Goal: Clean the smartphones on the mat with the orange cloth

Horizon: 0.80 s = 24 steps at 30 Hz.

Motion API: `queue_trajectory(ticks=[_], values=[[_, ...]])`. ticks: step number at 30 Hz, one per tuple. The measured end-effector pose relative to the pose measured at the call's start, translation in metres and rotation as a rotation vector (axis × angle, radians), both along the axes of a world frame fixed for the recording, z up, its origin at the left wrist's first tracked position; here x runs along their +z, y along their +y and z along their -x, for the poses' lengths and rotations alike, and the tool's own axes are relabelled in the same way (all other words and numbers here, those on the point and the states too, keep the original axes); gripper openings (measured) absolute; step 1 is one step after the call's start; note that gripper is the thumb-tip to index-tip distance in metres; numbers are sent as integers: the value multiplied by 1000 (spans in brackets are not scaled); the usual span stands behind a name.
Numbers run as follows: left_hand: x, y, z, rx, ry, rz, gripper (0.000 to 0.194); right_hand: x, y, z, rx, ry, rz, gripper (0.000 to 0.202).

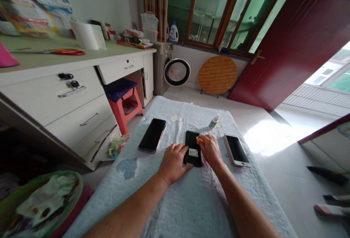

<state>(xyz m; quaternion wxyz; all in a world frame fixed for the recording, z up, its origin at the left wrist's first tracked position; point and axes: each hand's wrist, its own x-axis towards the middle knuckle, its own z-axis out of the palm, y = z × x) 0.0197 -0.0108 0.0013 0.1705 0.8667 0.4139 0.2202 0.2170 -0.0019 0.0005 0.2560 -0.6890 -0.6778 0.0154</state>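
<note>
A black smartphone (193, 161) lies on the cloth-covered table (175, 208) with a pale label on the side facing up. My left hand (172, 162) rests along its left edge, fingers stretched out and touching it. Pinched in my right hand (211, 149) is a small orange cloth (199, 140), pressed on the phone's upper right part. To the left lies a larger phone with a dark screen (153, 134), and to the right a white-framed phone (237, 150). A small spray bottle (214, 122) stands behind my right hand.
A waste basket (79, 190) stands at the lower left. Beyond the table are a red stool (123, 110), a desk with drawers (82, 103), a washing machine with its round door open (177, 72) and a round wooden tabletop (218, 74) against the wall.
</note>
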Motion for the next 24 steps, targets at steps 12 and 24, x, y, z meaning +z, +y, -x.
queue_trajectory(ticks=[12, 24], values=[[1, 1, 1, -1, 18, 30, 57, 10, 21, 22, 197, 124, 76, 23], [1, 1, 0, 13, -3, 8, 58, -8, 32, 11, 35, 72, -24, 21]])
